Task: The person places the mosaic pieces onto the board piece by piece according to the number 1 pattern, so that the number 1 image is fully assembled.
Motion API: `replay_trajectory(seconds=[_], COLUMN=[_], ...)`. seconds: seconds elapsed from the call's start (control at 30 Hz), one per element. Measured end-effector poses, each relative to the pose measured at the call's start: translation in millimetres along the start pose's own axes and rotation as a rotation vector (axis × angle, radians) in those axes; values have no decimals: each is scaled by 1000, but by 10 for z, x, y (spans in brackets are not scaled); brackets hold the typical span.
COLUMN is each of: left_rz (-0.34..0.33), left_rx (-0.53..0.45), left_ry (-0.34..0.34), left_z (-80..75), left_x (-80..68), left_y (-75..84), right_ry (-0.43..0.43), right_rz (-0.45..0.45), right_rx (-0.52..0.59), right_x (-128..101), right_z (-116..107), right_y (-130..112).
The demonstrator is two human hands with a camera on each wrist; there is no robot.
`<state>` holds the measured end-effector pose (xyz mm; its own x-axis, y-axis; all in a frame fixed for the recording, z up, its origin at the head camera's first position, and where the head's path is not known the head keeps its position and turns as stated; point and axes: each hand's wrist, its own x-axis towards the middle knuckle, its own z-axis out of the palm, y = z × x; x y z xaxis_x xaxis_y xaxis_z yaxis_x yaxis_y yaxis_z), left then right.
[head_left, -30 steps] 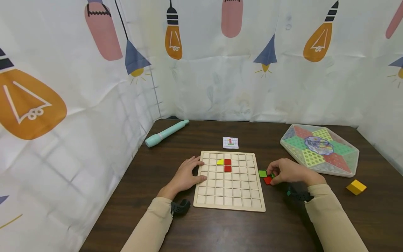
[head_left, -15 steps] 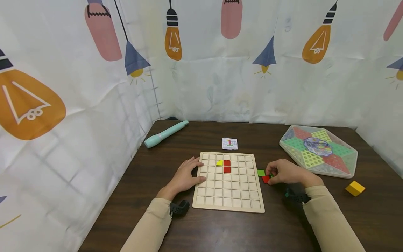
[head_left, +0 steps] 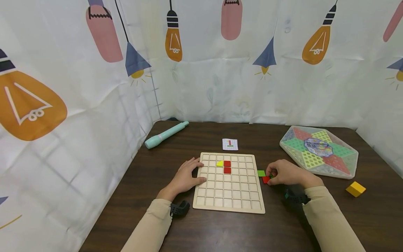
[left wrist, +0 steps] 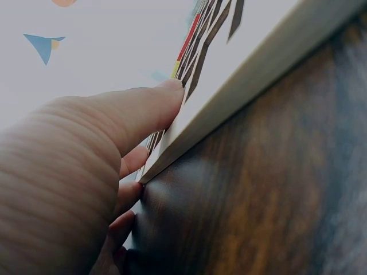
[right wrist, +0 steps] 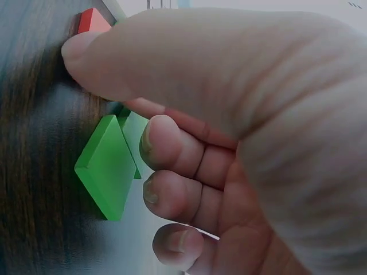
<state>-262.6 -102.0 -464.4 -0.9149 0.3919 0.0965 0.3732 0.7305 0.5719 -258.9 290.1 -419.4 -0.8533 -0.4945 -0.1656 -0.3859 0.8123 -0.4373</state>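
Observation:
A square-gridded wooden board [head_left: 228, 190] lies in the middle of the table. On it are a yellow tile [head_left: 220, 163] with a slanted side and two red square tiles [head_left: 227, 170], one below the other. My left hand [head_left: 185, 177] rests along the board's left edge, its thumb on top in the left wrist view. My right hand [head_left: 288, 172] is low over the table right of the board, pinching a red tile [head_left: 266, 180] between thumb and index finger. A light green tile [head_left: 261, 173] lies beside it. Green tiles [right wrist: 109, 169] show under the curled fingers in the right wrist view.
A small card [head_left: 230, 144] with a coloured grid pattern lies behind the board. At the back right is a hexagonal patterned box [head_left: 318, 150], with a yellow block [head_left: 356, 189] in front. A mint-green tube-shaped thing [head_left: 167, 134] lies at the back left. Printed curtains surround the table.
My right hand has shifted very slightly left at the red tile, with its fingers still pinched. The left hand stays on the board; the whole view has shifted a little.

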Motion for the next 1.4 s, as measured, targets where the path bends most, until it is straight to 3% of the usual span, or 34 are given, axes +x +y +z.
replay_trajectory(seconds=[0.37, 0.57, 0.8, 1.07, 1.4], left_rz=[12, 4, -15, -3, 5], left_rx=[-10, -2, -9, -14, -18], left_ry=[4, 2, 3, 4, 4], left_z=[17, 23, 17, 28, -8], left_x=[21, 27, -7, -21, -24], left_y=[12, 11, -7, 8, 32], right_ry=[1, 61, 143, 217, 273], right_rz=[-39, -78, -130, -131, -161], right_rx=[41, 100, 64, 73, 22], right_x=[-50, -56, 167, 315, 390], right_z=[-48, -72, 133, 387, 461], right_y=[2, -92, -334, -563, -708])
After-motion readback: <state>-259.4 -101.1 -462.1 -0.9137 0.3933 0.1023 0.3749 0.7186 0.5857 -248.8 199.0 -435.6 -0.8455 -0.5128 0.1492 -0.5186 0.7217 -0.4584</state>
